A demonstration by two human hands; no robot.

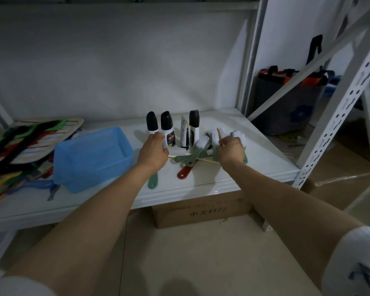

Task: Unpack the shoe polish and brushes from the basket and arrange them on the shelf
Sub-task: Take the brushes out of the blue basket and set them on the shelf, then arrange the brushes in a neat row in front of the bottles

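Our left hand (153,149) grips a polish bottle (152,123) right of the blue basket (90,154), whose inside looks bare. Our right hand (231,150) clutches brushes (214,135) farther right.

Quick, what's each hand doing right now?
Left hand: fingers curled on a black-capped polish bottle.
Right hand: gripping the white-bristled brushes.

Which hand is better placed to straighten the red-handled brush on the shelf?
The right hand, probably. It already grips the brush pile, and the red-handled brush lies just below that pile. The left hand is busy at the leftmost polish bottle.
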